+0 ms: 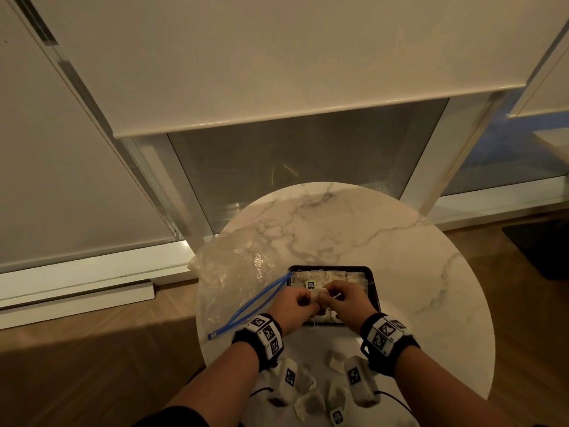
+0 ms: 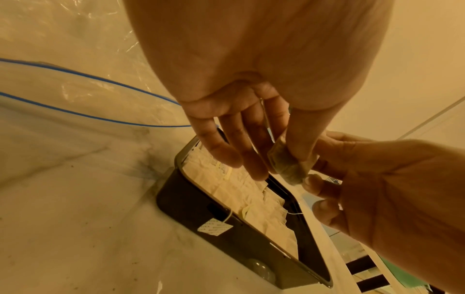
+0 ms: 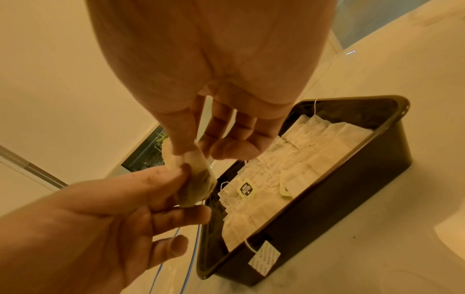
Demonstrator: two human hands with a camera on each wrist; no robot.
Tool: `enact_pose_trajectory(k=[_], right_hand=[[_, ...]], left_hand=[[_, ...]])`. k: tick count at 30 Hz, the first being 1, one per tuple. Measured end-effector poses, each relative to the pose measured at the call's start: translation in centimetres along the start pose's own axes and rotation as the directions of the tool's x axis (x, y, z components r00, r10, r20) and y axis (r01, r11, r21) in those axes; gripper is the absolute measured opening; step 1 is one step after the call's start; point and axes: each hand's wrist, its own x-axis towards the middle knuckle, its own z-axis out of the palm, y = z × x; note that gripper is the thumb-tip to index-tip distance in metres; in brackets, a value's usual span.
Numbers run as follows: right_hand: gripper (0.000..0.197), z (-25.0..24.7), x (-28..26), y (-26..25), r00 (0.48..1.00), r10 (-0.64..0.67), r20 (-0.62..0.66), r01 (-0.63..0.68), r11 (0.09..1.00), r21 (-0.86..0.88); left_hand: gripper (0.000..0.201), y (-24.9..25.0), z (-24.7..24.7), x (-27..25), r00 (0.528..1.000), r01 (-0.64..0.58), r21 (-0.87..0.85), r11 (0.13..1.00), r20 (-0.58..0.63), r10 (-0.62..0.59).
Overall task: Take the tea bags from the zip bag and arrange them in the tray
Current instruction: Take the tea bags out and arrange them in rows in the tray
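the left hand [image 1: 297,303] and right hand [image 1: 348,298] meet just above the tray [image 1: 329,267]. each pinches one end of a single tea bag [image 2: 289,165] between thumb and forefinger, other fingers loosely spread. this is probably to straighten it so it lies flat with the rows beneath the fingertips. the zip bag [image 1: 234,272] lies slack just left of the left hand, mouth open. loose tea bags [image 1: 311,402] wait on the table [image 1: 400,257] behind the wrists, within easy reach.
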Motion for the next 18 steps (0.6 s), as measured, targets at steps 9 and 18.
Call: enact_pose_trajectory(k=[9, 18], right_hand=[[0.011, -0.11, 0.69, 0.13, 0.994, 0.07, 0.082, -0.07, 0.998, -0.01], [0.008, -0.5, 0.99, 0.13, 0.99, 0.076, 0.118, -0.068, 0.995, -0.074]], left_hand=[[0.013, 0.12, 0.1, 0.04, 1.0, 0.004, -0.009, 1.0, -0.025, -0.004], [0.011, -0.09, -0.22, 0.45, 0.998, -0.049, 0.039, 0.998, -0.044, 0.051]])
